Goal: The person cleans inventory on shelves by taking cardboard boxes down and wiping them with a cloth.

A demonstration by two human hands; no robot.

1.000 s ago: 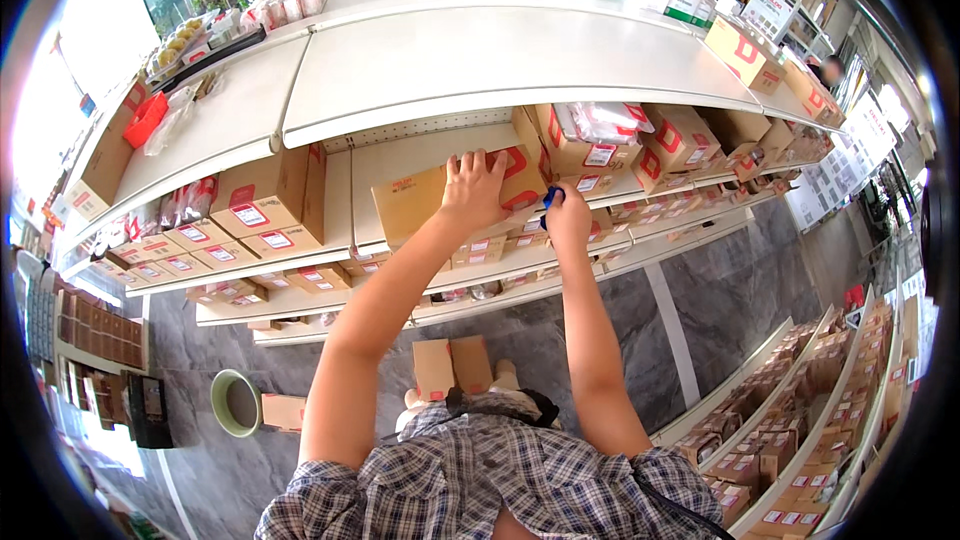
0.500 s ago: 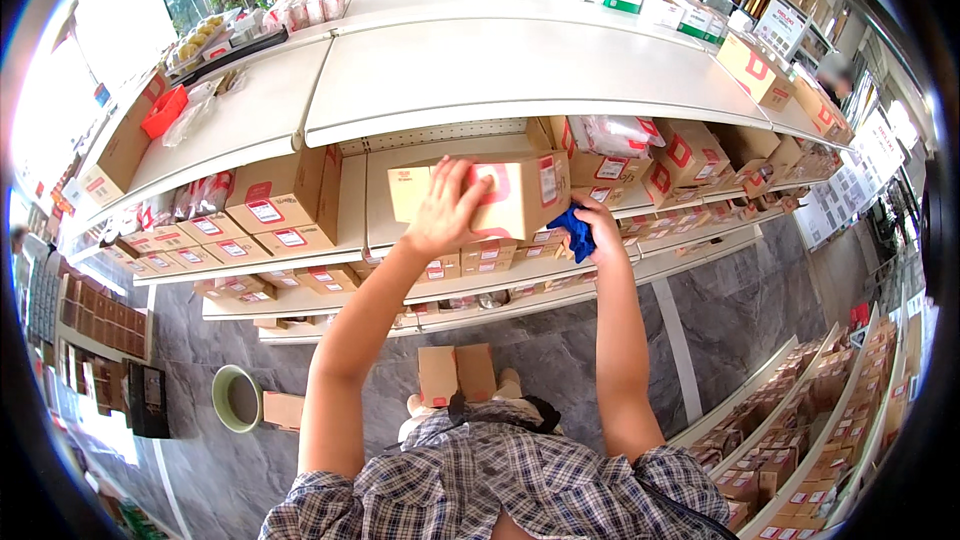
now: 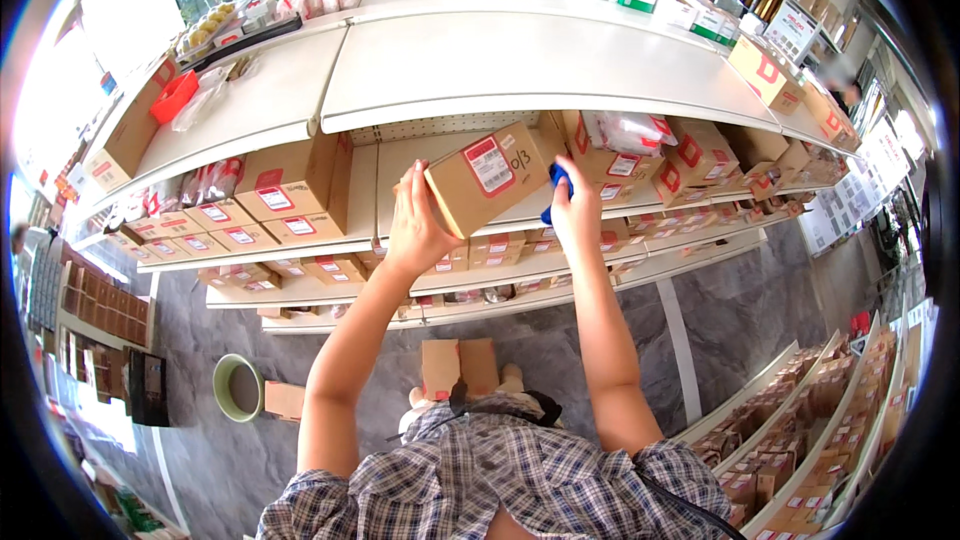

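A brown cardboard box [image 3: 487,178] is tilted in front of the gap on the upper shelf, its face with a red-and-white label and a handwritten mark turned toward me. Against its left end presses my left hand [image 3: 416,228], fingers up along the side and thumb by the lower corner. My right hand [image 3: 576,208] is closed around a bunched blue cloth [image 3: 553,194] at the box's right end. The hand partly covers the cloth. Whether the right fingers also bear the box's weight I cannot tell.
White shelving [image 3: 560,55] spans the front, its lower tiers stocked with cartons [image 3: 290,195]. A red tray [image 3: 175,97] sits top left. On the floor are a green bucket [image 3: 240,387] and open cardboard flaps [image 3: 440,368] by my feet. More shelves [image 3: 800,420] stand at lower right.
The box has turned, bringing its labelled face toward me and tilting it. My left hand moved from its front face to its left end; the right hand with the cloth shifted left and up.
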